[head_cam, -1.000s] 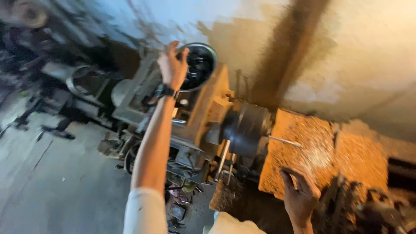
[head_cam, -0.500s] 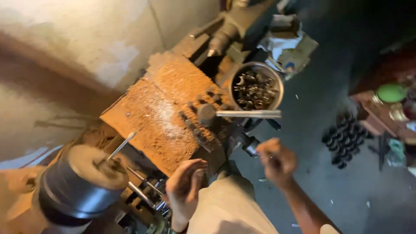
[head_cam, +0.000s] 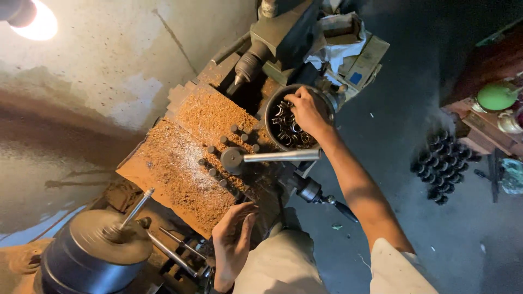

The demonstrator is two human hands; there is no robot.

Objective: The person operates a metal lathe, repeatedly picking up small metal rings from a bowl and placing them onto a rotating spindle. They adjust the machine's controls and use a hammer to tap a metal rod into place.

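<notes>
**Right hand in the bowl of rings, left hand loose at the lathe's near edge**

Closest to me, my left hand [head_cam: 233, 242] hangs open with fingers spread and slack, grasping nothing, just beside the near edge of the dark, shavings-covered lathe carriage [head_cam: 185, 174]. To its left I see the round grey metal chuck [head_cam: 95, 253], its face blurred, with a thin bright steel rod [head_cam: 136, 208] sticking out of its centre toward the carriage.

A little further out, the carriage top is buried in golden-brown metal shavings. A ring of short dark bolt heads stands around the grey round tool post [head_cam: 233, 159], and a long silver lever handle [head_cam: 280, 156] runs from that post to the right. Below it a dark crank handle [head_cam: 327, 200] juts out on my side of the machine.

Beyond the lever, my right hand [head_cam: 306, 111] reaches into the round dark metal bowl [head_cam: 274, 106], which sits on the lathe bed and is filled with small shiny metal rings [head_cam: 289, 133]. The fingers curl down onto the rings; whether they have clenched on one I cannot tell.

Further still is the grey tailstock with a drill chuck [head_cam: 251, 64]. Off to the right on the floor lies a cluster of small black cylindrical parts [head_cam: 442, 166].
</notes>
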